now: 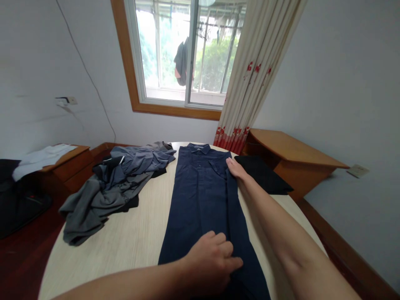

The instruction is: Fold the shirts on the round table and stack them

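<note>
A dark navy button-up shirt (195, 200) lies face up on the pale round table, its collar at the far end. One sleeve is folded in and runs down the shirt's right side. My right hand (236, 168) touches the right shoulder edge, fingers stretched out along the fabric. Close to me, over the lower part of the shirt, is my left hand (214, 260) with its fingers curled in on the cloth. The fingertips of the left hand are partly hidden, and my left forearm covers some of the hem.
Rumpled grey and black clothes (115, 179) are heaped on the left of the table (137, 237). A folded black garment (262, 173) lies at the right edge. A wooden desk (296, 146) stands behind it, near the curtain (246, 75). White cloth (43, 158) rests on a cabinet at left.
</note>
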`<state>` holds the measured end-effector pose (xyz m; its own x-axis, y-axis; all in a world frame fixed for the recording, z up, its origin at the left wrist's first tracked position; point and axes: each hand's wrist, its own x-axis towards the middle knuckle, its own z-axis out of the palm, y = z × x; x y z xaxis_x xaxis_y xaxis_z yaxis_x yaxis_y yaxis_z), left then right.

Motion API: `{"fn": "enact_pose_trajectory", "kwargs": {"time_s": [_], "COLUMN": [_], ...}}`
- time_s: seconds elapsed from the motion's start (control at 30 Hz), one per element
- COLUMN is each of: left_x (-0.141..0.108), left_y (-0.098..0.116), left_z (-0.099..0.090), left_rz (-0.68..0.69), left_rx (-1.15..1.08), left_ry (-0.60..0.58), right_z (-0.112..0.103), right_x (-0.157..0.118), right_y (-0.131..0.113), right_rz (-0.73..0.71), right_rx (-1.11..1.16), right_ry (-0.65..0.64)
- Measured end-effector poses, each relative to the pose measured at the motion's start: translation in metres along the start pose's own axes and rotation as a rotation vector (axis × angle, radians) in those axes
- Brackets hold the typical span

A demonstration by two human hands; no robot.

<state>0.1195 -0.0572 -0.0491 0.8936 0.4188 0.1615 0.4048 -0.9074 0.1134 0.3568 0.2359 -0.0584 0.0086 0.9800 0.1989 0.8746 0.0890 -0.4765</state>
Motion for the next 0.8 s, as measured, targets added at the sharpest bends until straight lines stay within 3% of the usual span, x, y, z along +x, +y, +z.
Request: {"fn": "enact_pose_trajectory", "kwargs": {"time_s": [0.13,0.23,0.4,0.63,0.73,0.8], "left_x": [-0.008,-0.013,-0.014,-0.013,-0.013,-0.012], "left_y": [-0.001,-0.003,-0.006,-0.009,-0.009,-0.008], "left_z": [-0.009,-0.012,-0.009,-0.002,0.007,0.014], "left_rz": [0.092,0.186,0.248,0.224,0.211,0.218], "left_rx": [0.081,0.112,0.119,0.096,0.075,0.025], "left_ry": [0.161,0.213,0.169,0.107,0.088,0.087], "right_z": [0.000,0.004,0.022,0.046,0.054,0.056], "right_x": [0.004,0.006,0.006,-0.004,-0.010,-0.015], "right_y": [-0.027,-0.051,-0.078,-0.084,-0.083,-0.084], "right_rz": [-0.072,-0.133,-0.166,-0.204,-0.225,-0.251], "right_rx": [-0.042,-0.054,-0.070,-0.186,-0.260,-0.276], "right_ry": [-0.038,-0.095,-0.180,-0.269,-0.242,-0.158]}}
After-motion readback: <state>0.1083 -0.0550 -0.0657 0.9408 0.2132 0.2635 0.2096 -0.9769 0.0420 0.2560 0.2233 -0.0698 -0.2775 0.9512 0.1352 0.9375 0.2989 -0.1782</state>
